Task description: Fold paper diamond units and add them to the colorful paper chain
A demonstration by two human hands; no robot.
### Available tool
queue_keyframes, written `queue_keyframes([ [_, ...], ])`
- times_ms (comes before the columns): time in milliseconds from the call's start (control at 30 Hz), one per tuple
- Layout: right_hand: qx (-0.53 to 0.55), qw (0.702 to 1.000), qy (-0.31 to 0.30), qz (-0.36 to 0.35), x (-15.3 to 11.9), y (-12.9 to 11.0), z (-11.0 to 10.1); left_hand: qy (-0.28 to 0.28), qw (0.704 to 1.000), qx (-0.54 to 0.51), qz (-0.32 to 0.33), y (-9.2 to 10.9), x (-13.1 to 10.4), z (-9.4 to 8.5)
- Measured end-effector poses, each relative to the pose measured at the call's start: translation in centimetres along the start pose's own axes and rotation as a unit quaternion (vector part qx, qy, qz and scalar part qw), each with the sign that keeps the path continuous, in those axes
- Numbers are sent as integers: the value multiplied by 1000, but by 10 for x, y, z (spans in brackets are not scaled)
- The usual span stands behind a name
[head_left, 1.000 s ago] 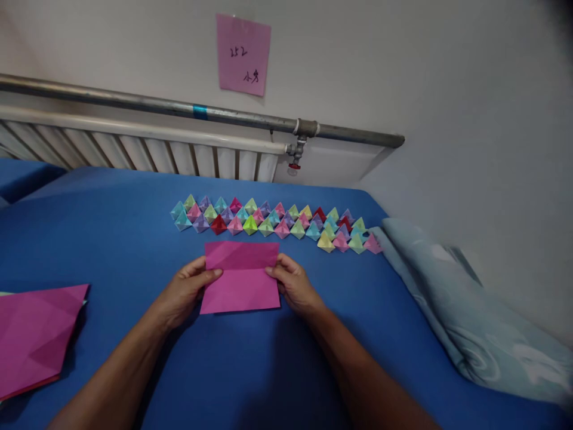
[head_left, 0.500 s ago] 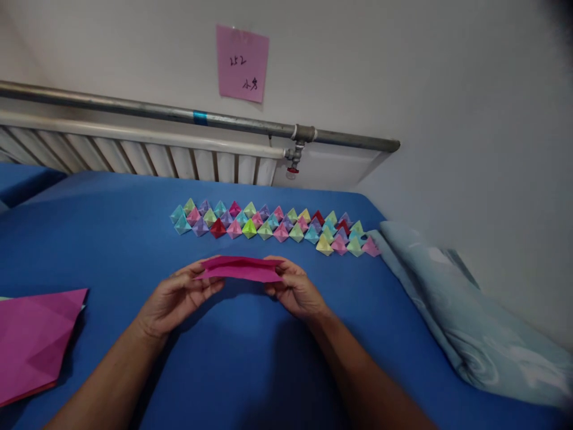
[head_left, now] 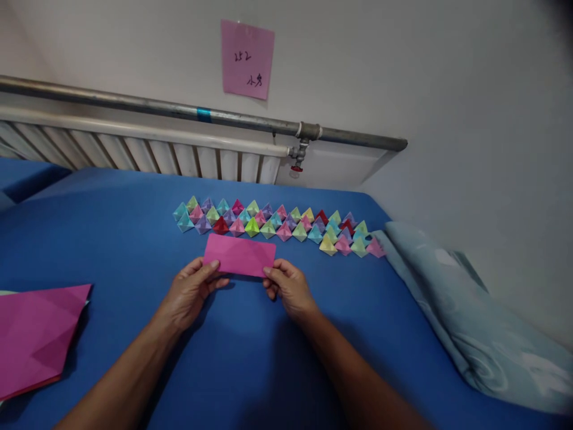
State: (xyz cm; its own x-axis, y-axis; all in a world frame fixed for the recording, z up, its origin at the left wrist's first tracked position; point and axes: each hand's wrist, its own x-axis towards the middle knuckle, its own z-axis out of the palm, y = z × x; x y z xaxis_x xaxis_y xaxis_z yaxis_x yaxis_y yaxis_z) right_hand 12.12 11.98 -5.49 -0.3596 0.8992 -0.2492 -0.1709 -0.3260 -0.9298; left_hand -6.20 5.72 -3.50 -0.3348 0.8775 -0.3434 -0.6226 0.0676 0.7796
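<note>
A pink paper rectangle [head_left: 239, 254] is held up in front of me, its broad face showing and its long sides running left to right. My left hand [head_left: 191, 292] pinches the lower left corner, thumb on the near face. At the lower right corner, my right hand [head_left: 289, 286] grips the paper the same way. Just beyond the paper, several small folded paper pieces [head_left: 252, 227] in many colours lie in rows on the blue surface [head_left: 250, 340].
Large pink sheets [head_left: 38, 334] lie at the left. A folded light-blue cloth [head_left: 452, 316] rests on the right. Behind the surface are a radiator [head_left: 147, 152], a metal pipe [head_left: 152, 106] with a valve, and a pink note [head_left: 247, 60] on the wall.
The pink paper has tilted from nearly edge-on, with a gap between its layers, to showing its flat face. Both hands now have their thumbs on its lower corners. The view has shifted slightly.
</note>
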Motion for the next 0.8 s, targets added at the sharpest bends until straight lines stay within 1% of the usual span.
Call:
queue_keyframes([
  [133, 3, 1000, -11, 1, -3, 2, 5, -19, 999, -20, -33, -4, -3, 5],
  [333, -38, 999, -7, -39, -7, 0, 7, 13, 1000, -5, -7, -5, -5, 6],
  [467, -60, 996, 0, -59, -10, -2, 8, 16, 1000, 0, -2, -8, -4, 5],
  [667, -86, 991, 35, -97, -11, -7, 9, 17, 1000, 9, -11, -11, -5, 4],
  [800, -86, 989, 29, -114, -11, -10, 10, 33, 999, 17, -8, -12, -6, 5],
])
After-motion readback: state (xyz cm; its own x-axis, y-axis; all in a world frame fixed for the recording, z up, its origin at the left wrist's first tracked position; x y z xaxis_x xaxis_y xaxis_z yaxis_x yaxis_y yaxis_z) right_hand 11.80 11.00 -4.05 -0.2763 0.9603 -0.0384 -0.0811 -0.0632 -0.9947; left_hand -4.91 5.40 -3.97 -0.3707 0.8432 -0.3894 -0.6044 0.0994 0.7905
